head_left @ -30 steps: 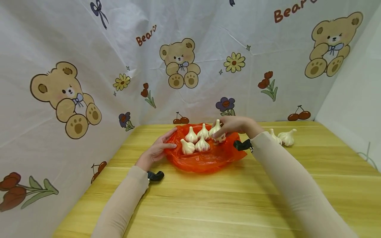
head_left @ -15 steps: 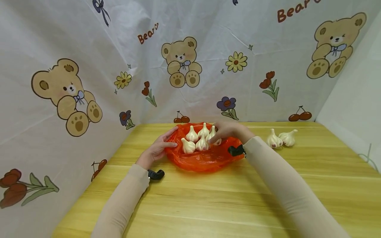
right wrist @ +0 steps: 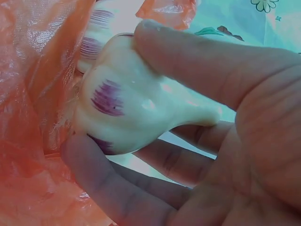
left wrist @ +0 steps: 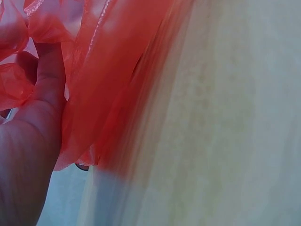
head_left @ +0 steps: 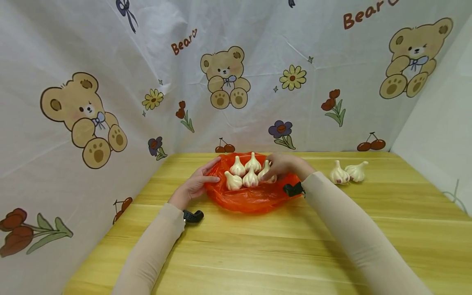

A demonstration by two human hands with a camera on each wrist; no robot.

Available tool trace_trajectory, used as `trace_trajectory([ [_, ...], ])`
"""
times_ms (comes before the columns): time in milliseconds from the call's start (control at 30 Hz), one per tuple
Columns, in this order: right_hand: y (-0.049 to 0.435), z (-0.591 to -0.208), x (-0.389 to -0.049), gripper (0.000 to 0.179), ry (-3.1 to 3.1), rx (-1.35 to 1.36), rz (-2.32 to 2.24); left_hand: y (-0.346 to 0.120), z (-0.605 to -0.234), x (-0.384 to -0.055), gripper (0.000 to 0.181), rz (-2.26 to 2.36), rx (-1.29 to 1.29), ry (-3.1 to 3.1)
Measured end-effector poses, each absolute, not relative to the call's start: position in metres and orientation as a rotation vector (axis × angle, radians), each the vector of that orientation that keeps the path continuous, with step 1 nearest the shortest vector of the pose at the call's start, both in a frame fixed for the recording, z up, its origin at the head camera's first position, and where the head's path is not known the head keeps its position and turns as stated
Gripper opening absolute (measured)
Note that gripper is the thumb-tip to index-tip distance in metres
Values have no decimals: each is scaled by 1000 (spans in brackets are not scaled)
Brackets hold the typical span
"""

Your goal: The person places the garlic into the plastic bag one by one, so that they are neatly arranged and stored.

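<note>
An orange-red plastic bag lies spread with its mouth up on the table, several white garlic bulbs inside it. At its left rim my left hand holds the plastic, thumb over the inner side; in the left wrist view the bag film drapes around the digits. My right hand reaches over the bag's right side and grips a garlic bulb between thumb and fingers, its purple-streaked base toward the bag. Beside it are other garlic bulbs. The right fingers are partly hidden in the head view.
Two more garlic bulbs stand and lean together on the wooden table, right of the bag. A white bear-print sheet hangs behind and at the left. A pale wall stands on the right.
My right hand has lowered its garlic bulb into the bag next to the others, then shifted it slightly rightward. The left hand stays at the bag's rim.
</note>
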State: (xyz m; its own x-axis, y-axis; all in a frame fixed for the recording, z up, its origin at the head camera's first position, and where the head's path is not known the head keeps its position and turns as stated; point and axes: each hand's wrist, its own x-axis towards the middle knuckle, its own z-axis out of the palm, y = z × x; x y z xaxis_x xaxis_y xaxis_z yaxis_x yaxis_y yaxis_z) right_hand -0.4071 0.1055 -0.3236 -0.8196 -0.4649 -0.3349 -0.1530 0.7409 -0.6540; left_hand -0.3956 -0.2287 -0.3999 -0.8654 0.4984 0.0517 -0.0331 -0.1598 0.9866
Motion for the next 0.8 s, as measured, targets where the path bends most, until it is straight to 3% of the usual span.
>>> trace_trajectory([
  [367,111,-330,-406,29,2436,-490,-938,-229,-400,-395,85,2072,539,1777],
  [800,116,-336,-408,48,2498,-440,-957,-228,-400,-395,86,2068,537,1790],
])
